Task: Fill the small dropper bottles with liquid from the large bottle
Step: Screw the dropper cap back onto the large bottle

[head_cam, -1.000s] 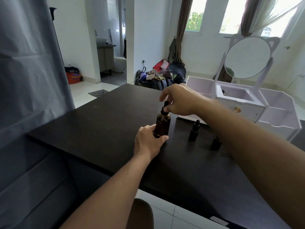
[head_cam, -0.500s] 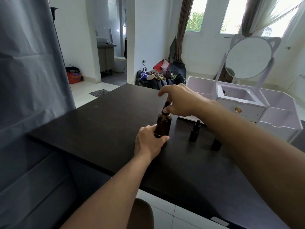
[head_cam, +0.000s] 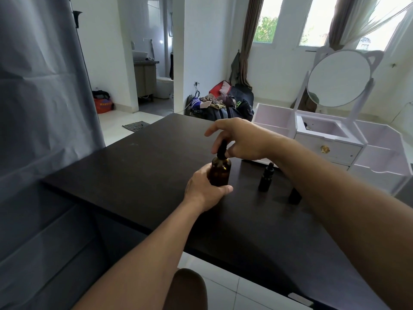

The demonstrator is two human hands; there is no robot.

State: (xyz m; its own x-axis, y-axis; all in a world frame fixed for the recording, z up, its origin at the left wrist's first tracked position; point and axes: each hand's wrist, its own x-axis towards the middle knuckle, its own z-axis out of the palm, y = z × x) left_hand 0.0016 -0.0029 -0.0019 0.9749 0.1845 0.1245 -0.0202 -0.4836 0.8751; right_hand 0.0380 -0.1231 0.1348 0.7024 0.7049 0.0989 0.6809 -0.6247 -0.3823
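My left hand [head_cam: 204, 190] holds the big bottle [head_cam: 220, 173] on the table [head_cam: 134, 171] — my right hand [head_cam: 241, 139] pinches its dropper cap [head_cam: 222, 151].

A home, likely a bedroom: a white vanity organiser with a round cat-eared mirror [head_cam: 339, 78] stands at right on the dark wooden desk [head_cam: 143, 175], a heap of clothes and bags [head_cam: 223, 104] lies mid-frame, and a bathroom with a white toilet [head_cam: 164, 87] opens at upper left.
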